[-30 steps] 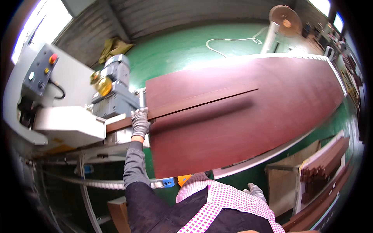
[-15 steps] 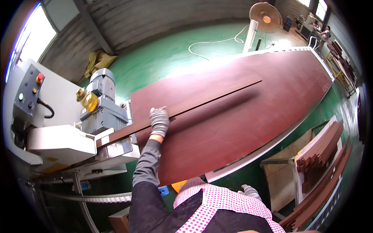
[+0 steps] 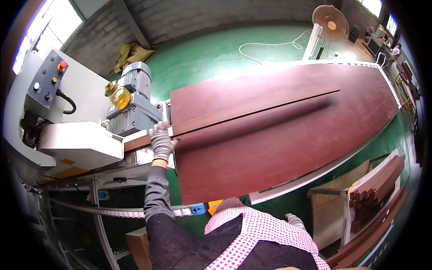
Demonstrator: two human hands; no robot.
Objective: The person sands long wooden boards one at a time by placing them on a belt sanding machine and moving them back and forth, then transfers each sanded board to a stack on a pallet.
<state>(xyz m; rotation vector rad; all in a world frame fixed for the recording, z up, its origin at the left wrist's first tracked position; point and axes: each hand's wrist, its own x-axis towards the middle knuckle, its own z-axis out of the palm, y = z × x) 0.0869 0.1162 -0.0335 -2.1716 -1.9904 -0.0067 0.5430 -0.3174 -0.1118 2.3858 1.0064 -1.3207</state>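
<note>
While the near end of a long brown strip (image 3: 225, 116) sat at the mouth of a white machine housing (image 3: 83, 141), the rest of its length extended to the right over a red-brown table (image 3: 234, 175), its shadow falling along the side closer to the person. The left hand (image 3: 162, 141), in a grey striped glove, lay across the strip just beside the housing, near the table's left edge. Its grip was unclenched, the fingers extended and the thumb set apart toward the right; how firmly the palm pressed could not be told. The right hand (image 3: 295, 221), likewise gloved, hung low beside the checkered apron (image 3: 274, 225), well apart from the strip. It was partly covered by the apron, so that the state of its grip could not be told.

Behind the housing stood a grey motor (image 3: 137, 81) and, beside it, a vessel of yellow liquid (image 3: 120, 98). A dark control panel (image 3: 46, 81) bearing a red button was mounted at the far left. To the right of the person, stacked brown strips (image 3: 378, 180) rested near a wooden box (image 3: 328, 216). Beyond the table, a round fan (image 3: 330, 22) stood on the green floor (image 3: 202, 49).
</note>
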